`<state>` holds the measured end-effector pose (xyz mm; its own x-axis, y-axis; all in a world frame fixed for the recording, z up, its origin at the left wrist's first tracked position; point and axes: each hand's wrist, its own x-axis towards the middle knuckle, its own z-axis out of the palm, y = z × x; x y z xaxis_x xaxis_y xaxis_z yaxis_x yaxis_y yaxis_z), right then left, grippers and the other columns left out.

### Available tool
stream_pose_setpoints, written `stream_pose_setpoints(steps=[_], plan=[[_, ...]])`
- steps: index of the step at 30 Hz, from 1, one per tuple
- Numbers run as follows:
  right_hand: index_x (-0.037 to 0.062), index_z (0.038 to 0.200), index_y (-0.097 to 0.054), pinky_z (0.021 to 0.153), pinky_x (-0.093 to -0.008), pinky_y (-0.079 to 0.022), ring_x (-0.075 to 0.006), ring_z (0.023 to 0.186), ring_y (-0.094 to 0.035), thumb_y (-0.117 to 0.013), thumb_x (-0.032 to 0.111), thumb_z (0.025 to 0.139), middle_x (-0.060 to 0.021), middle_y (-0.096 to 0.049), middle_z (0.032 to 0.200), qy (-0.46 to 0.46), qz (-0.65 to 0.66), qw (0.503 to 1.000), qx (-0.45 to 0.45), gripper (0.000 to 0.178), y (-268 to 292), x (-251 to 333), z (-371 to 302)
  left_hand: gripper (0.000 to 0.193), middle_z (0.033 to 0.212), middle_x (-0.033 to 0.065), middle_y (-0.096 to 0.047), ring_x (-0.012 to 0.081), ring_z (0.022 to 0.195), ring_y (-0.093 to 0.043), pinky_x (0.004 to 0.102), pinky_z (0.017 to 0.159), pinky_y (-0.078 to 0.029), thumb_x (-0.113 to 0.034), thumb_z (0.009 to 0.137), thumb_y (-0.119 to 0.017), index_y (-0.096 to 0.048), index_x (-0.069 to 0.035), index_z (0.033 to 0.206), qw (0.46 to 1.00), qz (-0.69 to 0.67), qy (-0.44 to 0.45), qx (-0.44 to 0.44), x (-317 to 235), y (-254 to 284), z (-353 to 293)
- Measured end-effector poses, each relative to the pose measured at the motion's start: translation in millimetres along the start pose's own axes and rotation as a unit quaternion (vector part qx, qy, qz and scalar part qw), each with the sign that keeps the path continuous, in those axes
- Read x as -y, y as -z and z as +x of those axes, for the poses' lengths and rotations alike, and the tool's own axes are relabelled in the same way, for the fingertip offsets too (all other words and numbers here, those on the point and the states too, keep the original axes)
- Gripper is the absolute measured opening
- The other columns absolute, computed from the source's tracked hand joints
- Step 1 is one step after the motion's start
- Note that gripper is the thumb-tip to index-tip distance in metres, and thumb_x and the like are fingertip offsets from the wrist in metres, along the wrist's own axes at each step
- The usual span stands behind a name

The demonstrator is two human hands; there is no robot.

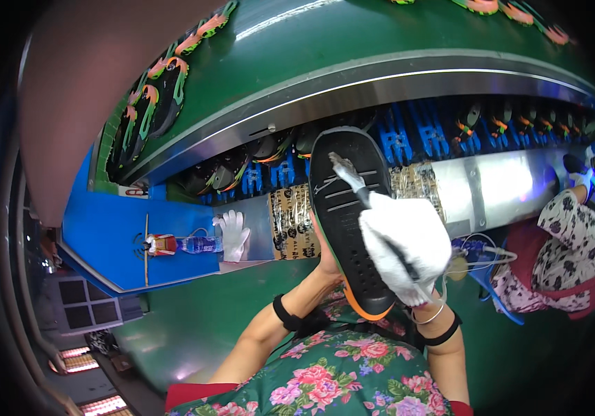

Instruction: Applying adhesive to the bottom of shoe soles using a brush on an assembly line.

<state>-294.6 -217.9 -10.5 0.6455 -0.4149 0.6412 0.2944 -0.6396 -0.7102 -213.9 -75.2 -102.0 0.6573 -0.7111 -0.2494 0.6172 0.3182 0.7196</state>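
A black shoe sole (342, 215) with slots, small holes and an orange end is held up in front of me, tilted lengthwise. My left hand (325, 256) is bare and grips its left edge, with the fingers mostly hidden behind it. My right hand (406, 243), in a white glove, is closed on a small brush (348, 177). The brush's grey, worn tip lies over the upper part of the sole's inner face; whether it touches cannot be made out. A dark strip, maybe the brush handle, shows across the glove.
A white glove (233, 234) and a plastic bottle (200, 245) lie on the blue bench end (103, 236). Shoes stand on blue racks (396, 135) under a metal rail (380, 73). More shoe parts ride the green belt (325, 41). At right sits a co-worker in a patterned sleeve (564, 222).
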Motion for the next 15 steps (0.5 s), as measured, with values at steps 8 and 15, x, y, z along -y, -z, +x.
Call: stream_pose_setpoints(steps=[8,15], plan=[[0.0067,0.114,-0.078,0.078,-0.0406,-0.058,-0.0303,0.087,-0.073,-0.080,0.006,0.077,-0.0123,-0.077,0.106,0.031,0.083,0.995,0.036,0.036,-2,6,-4,0.079,0.144,0.0139,-0.060,0.0288,0.132,-0.060,0.0454,0.115,-0.046,-0.069,0.103,-0.041,-0.043,-0.009,0.154,0.926,-0.245,-0.063,0.280,22,27,11],[0.0073,0.115,-0.078,0.080,-0.0394,-0.058,-0.0295,0.091,-0.072,-0.079,0.004,0.077,-0.0104,-0.077,0.108,0.059,0.110,0.987,0.098,0.038,-6,8,-10,0.107,0.133,0.0173,-0.068,0.0324,0.122,-0.067,0.0489,0.108,-0.052,-0.091,0.091,-0.027,-0.060,-0.001,0.138,0.983,0.166,0.054,0.062,50,94,0]])
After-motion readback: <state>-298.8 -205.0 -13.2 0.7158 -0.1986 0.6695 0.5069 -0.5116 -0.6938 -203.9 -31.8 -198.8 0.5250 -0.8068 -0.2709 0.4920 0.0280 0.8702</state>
